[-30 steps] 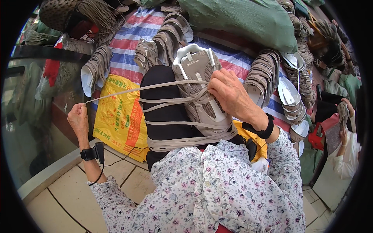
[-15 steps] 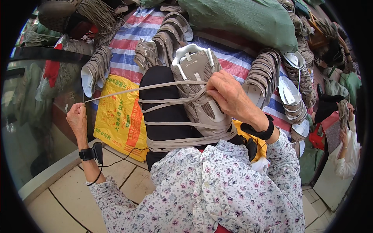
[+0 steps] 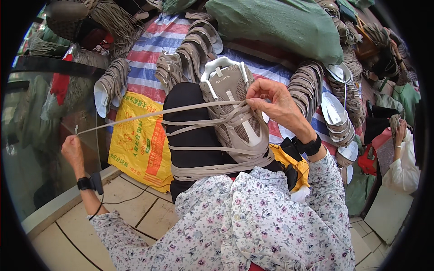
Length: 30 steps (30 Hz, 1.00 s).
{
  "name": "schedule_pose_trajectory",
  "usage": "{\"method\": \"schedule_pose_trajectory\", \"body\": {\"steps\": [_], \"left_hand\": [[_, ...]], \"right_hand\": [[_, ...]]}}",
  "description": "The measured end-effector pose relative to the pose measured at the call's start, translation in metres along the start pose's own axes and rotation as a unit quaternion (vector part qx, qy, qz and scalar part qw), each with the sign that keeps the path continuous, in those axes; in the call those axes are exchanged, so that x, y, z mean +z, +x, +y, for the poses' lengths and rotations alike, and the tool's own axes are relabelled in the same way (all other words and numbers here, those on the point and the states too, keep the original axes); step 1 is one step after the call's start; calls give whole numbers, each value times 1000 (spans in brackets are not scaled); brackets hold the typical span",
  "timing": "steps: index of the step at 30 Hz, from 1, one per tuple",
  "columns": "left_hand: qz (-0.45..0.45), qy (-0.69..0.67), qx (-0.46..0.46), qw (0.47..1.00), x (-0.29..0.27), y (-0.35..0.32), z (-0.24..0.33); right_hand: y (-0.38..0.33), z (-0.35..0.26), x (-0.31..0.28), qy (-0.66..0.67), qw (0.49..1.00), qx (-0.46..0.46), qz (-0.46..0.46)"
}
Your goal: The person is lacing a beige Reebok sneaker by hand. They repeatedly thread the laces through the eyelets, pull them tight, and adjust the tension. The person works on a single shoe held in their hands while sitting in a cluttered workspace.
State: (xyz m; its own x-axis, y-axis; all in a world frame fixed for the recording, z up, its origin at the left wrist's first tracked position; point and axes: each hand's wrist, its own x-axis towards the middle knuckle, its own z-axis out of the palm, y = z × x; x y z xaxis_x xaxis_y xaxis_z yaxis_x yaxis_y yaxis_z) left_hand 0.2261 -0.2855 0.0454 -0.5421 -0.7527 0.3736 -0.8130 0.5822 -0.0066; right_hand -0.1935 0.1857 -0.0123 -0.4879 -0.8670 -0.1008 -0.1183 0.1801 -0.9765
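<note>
A grey-beige shoe upper [image 3: 234,86] with a white padded collar lies on my black-clad lap, its mesh toe toward me. A long flat beige shoelace [image 3: 149,114] runs taut from its side to my left hand [image 3: 73,156], closed around the lace's end at the far left. My right hand [image 3: 276,105] pinches at the upper's right edge, where the lace comes through; its fingertips partly hide the spot. Several more beige laces [image 3: 199,173] lie in a bundle across my thighs, below the upper.
Stacks of similar uppers [image 3: 308,88] stand on a striped plastic sheet [image 3: 149,61]. A green sack [image 3: 275,29] lies at the back, a yellow printed bag [image 3: 135,140] beside my left leg. Glass panel [image 3: 49,135] at left; another person's arm [image 3: 400,153] at far right.
My left hand has moved outward to the left and toward me, drawing more lace across. My right hand has shifted slightly right, its fingers raised more from the upper.
</note>
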Motion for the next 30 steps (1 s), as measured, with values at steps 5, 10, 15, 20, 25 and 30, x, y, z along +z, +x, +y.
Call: {"method": "schedule_pose_trajectory", "body": {"steps": [5, 10, 15, 20, 25, 30], "left_hand": [[16, 72, -44, 996, -36, 12, -120], [5, 54, -46, 997, -63, 33, -130], [-1, 96, -27, 995, -71, 37, -157], [-5, 79, -47, 996, -63, 20, -200], [-11, -199, -26, 980, -20, 13, 34], [-173, -422, 206, 866, -34, -57, 305]], "right_hand": [[-2, -6, -9, 169, 982, 70, -47], [1, -10, -14, 114, 986, 56, -107], [5, -13, -7, 114, 992, 36, -49], [6, -4, -2, -67, 994, -86, 0], [2, -5, 3, -180, 974, -137, -1], [2, -6, 6, -171, 975, -139, 5]]}}
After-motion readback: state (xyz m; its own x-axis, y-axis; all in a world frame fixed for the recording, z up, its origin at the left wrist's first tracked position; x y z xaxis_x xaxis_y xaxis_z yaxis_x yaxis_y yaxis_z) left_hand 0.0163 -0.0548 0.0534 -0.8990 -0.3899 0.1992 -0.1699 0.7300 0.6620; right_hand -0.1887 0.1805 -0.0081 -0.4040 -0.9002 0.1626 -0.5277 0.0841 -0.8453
